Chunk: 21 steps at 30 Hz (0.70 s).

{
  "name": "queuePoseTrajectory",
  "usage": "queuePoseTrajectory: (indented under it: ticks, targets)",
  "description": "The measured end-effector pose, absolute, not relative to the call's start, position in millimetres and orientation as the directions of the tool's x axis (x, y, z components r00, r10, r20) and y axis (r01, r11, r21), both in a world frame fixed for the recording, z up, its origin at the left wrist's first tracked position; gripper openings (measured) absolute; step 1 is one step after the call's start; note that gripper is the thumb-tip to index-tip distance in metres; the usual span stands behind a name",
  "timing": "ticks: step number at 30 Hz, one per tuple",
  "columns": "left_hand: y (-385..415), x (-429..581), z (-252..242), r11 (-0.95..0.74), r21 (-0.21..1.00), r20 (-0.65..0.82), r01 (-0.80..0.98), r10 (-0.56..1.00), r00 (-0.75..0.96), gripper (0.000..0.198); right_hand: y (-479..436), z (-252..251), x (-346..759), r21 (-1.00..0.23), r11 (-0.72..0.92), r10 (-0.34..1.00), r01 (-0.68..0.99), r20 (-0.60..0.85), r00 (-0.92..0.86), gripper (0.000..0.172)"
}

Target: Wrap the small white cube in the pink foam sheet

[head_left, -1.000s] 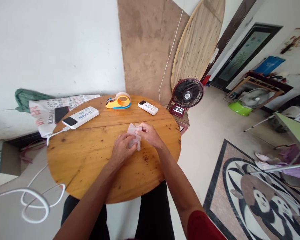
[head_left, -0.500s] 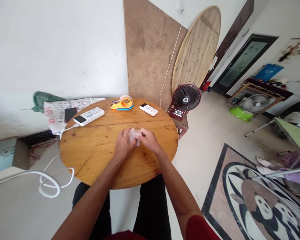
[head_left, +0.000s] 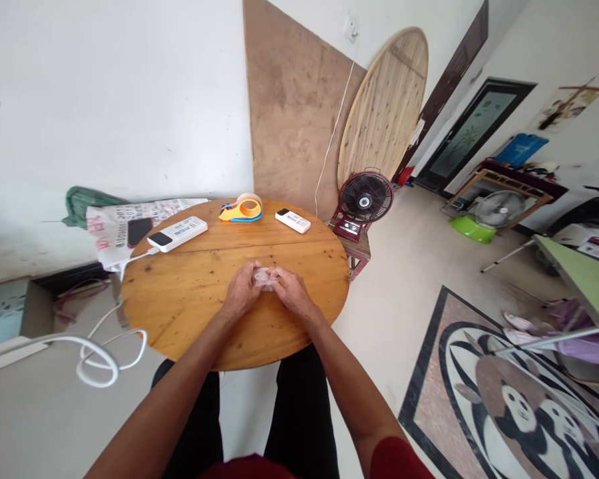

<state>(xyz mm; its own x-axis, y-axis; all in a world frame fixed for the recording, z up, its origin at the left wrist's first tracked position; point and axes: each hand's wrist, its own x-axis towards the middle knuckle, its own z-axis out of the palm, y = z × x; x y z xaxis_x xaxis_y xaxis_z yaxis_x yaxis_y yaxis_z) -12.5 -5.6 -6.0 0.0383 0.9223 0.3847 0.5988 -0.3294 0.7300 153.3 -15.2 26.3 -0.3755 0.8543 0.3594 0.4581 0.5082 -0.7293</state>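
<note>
Over the middle of a round wooden table (head_left: 190, 299), my left hand (head_left: 239, 296) and my right hand (head_left: 288, 293) meet, fingers pinched together. Between them they hold a small clear plastic bag (head_left: 263, 279), crumpled low against the tabletop. Most of the bag is hidden by my fingers.
At the table's far side lie a white power bank (head_left: 177, 233) with a white cable (head_left: 94, 349), an orange tape dispenser (head_left: 240, 209) and a white remote (head_left: 292, 221). A red fan (head_left: 363, 199) stands to the right, beside leaning wooden boards. A printed bag (head_left: 114, 226) sits left.
The plastic bag stood up between my hands a second ago; now it is squeezed smaller and lower on the table. Both hands have closed in together. The camera has pulled back.
</note>
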Motion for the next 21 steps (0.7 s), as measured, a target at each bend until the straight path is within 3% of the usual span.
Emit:
queuePoseTrajectory:
  ticks: [5,14,21]
  targets:
    - [-14,-23,-10,-0.49,0.69,0.465,0.532,0.864,0.194,0.046,-16,14,153,-0.615,0.603,0.797,0.509,0.44,-0.413,0.015]
    - [-18,-36,-13,-0.491,0.583,0.425,0.647,0.863,0.273,0.049,-20,-5,154,-0.546,0.678,0.735,0.492,0.515,-0.441,0.025]
    - [-7,-26,-10,-0.459,0.747,0.379,0.481,0.888,0.259,0.041,-18,-6,152,-0.559,0.676,0.737,0.481,0.534,-0.416,0.026]
